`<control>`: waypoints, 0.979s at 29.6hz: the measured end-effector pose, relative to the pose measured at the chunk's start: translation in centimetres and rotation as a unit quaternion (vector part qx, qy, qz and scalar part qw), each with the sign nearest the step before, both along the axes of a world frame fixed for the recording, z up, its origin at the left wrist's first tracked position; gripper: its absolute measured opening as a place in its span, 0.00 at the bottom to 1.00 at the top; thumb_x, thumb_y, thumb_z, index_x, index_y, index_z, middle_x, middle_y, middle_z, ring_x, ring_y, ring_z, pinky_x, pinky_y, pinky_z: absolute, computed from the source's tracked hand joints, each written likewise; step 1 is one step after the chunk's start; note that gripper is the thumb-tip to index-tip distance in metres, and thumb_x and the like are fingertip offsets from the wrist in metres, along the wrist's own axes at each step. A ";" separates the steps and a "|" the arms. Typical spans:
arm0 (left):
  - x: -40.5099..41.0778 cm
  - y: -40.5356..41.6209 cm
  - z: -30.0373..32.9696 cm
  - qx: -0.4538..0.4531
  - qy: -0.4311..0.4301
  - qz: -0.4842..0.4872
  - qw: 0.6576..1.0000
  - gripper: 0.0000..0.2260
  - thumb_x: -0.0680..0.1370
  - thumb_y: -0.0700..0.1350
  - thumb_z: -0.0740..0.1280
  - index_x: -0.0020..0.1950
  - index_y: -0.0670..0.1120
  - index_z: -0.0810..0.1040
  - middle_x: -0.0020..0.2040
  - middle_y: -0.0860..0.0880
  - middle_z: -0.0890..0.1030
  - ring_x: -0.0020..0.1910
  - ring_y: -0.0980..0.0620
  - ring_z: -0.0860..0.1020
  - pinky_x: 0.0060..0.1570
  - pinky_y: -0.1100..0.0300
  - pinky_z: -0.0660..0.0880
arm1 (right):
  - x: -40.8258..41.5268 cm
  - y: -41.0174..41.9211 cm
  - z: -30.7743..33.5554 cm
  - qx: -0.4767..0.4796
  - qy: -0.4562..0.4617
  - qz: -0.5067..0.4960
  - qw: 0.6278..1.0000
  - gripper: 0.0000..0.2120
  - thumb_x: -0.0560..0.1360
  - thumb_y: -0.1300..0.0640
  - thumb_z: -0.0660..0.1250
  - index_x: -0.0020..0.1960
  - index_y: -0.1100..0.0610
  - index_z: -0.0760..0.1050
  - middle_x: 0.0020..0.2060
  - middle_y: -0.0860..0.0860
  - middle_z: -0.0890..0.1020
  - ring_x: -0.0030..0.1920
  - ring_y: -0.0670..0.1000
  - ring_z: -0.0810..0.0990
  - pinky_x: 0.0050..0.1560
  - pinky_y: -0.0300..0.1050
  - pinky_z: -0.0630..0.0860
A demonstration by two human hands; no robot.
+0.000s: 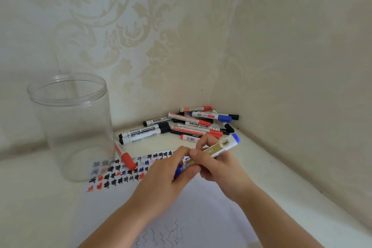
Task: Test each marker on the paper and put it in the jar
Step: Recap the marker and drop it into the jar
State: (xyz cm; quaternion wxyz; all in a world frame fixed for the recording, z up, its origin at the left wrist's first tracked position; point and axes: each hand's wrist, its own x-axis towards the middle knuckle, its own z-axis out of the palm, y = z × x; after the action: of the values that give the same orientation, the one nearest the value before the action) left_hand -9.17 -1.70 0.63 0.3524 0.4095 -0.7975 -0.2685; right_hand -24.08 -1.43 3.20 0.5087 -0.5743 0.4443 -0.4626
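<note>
The blue marker (218,150) is held above the paper (201,203), in front of the marker pile (187,125). The right hand (219,164) grasps its barrel, and the left hand (171,169) pinches the blue cap (178,170) at the lower end. It looks light, stiff and a little smooth, so I think the middle of the barrel is the best place to hold. The clear jar (74,127) stands on the left of the pale desk (281,183), in a corner of patterned walls (281,46).
</note>
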 end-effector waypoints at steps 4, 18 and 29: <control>0.2 -0.5 -1.3 0.030 -0.008 0.056 0.998 0.15 0.76 0.53 0.60 0.60 0.58 0.59 0.44 0.54 0.75 0.31 0.58 0.72 0.34 0.68 0.69 | -3.1 -1.5 -0.3 0.007 -0.044 -0.128 0.991 0.05 0.75 0.63 0.65 0.41 0.60 0.78 0.26 0.56 0.78 0.23 0.50 0.73 0.23 0.40 0.69; 0.6 -1.7 -3.0 0.019 -0.047 0.042 0.998 0.19 0.77 0.45 0.61 0.61 0.62 0.58 0.55 0.60 0.77 0.48 0.60 0.76 0.44 0.66 0.70 | -4.9 -4.1 -3.8 0.006 0.149 -0.249 0.957 0.10 0.70 0.62 0.66 0.33 0.57 0.67 0.20 0.42 0.71 0.22 0.40 0.68 0.23 0.28 0.63; 0.7 -1.5 -3.1 0.040 -0.049 0.029 0.998 0.18 0.77 0.45 0.61 0.61 0.62 0.59 0.57 0.59 0.76 0.54 0.60 0.74 0.50 0.64 0.69 | -4.9 -4.1 -4.3 0.002 0.171 -0.248 0.954 0.08 0.69 0.62 0.66 0.35 0.60 0.67 0.22 0.42 0.73 0.25 0.41 0.70 0.26 0.32 0.65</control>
State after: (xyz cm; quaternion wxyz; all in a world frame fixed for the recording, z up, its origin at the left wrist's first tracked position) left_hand -8.46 -3.21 -2.50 0.3045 0.4588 -0.7901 -0.2693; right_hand -29.00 -5.49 -1.13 0.2954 -0.5159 0.6538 -0.4682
